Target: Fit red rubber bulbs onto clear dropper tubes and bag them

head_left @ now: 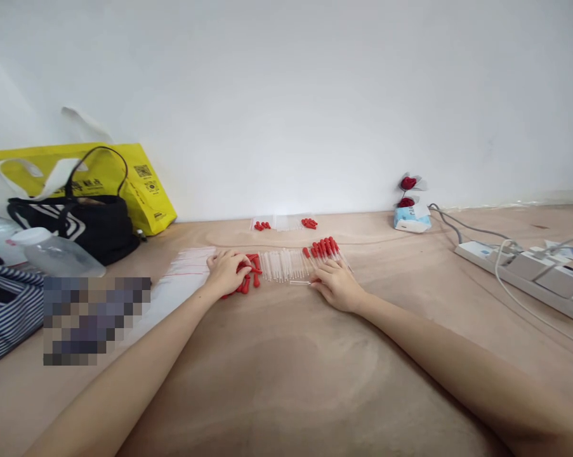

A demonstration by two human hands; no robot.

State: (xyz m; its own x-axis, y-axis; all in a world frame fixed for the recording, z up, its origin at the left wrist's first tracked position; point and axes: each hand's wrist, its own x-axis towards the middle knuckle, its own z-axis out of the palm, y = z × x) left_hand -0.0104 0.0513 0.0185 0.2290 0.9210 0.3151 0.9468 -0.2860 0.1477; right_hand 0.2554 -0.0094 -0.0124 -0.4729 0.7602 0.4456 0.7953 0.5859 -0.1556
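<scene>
Tubes (282,266), thin and clear, lie in a row on the table (267,362) between the hands. The left hand (226,271) curls its fingers over loose red bulbs (256,281), apparently sorting or picking; the right hand (339,287) bends its own beside red-tipped tubes (325,247). I cannot tell whether either grips anything. Separating single pieces calls for a light pinch.

We count one left hand (226,273), one right hand (337,285), one yellow bag (146,190), one black bag (100,225), one striped bag (10,314), two red flowers (408,183), one power strip (479,255) and four groups of red bulbs (328,247) (clear tubes (279,265): too crowded for us).
</scene>
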